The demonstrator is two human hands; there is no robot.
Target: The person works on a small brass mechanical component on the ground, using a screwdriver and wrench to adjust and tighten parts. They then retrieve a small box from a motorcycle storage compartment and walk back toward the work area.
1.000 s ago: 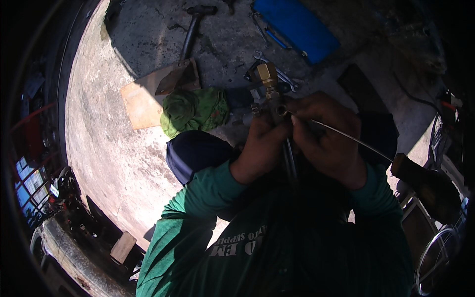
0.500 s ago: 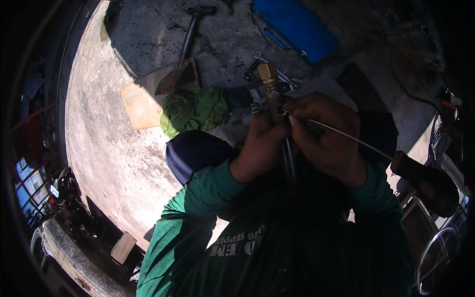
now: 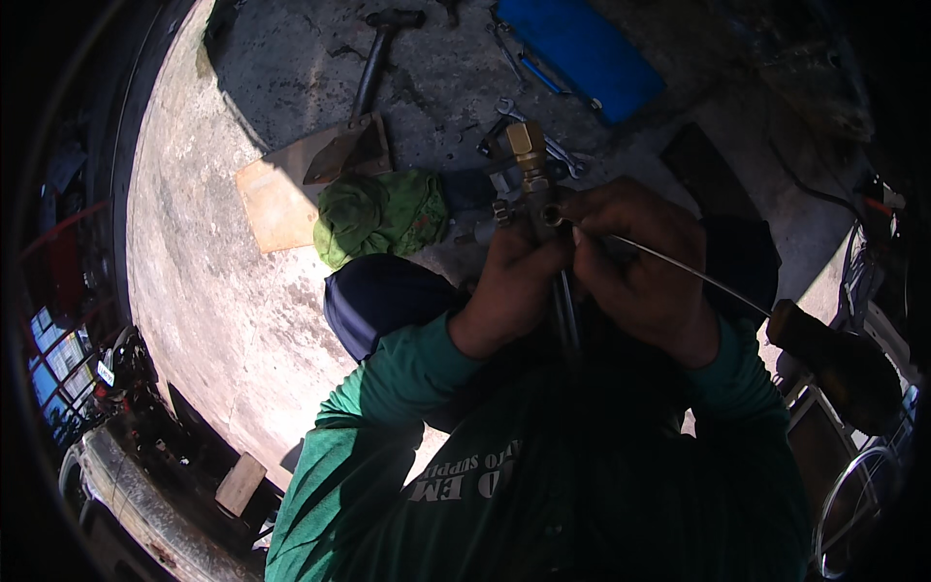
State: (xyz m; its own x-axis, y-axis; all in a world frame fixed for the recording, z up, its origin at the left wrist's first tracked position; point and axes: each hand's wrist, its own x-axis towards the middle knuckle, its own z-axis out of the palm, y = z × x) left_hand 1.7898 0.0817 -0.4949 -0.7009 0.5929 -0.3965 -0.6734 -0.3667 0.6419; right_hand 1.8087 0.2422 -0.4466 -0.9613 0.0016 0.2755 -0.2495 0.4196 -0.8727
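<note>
My left hand (image 3: 514,281) is closed around a metal valve-like fitting with a hexagonal brass nut (image 3: 527,144) at its far end. A small round opening (image 3: 552,215) in the fitting faces up. Two thin metal bars or tubes (image 3: 565,310) run down below that hand. In my right hand (image 3: 645,262) is a long screwdriver (image 3: 693,272), pinched by its shaft near the opening. Its dark handle (image 3: 836,369) sticks out to the lower right. The fingers hide the screwdriver's tip.
Left of the fitting lies a green cloth (image 3: 378,213) beside a cardboard piece (image 3: 276,199). A hammer (image 3: 373,68) rests farther off. Wrenches (image 3: 543,141) and a blue case (image 3: 587,58) lie beyond my hands. Coiled wire (image 3: 834,514) is at the lower right.
My right fingers have shifted slightly right, and the round opening shows more clearly. The screwdriver's handle has dropped slightly. My left hand stays nearly still.
</note>
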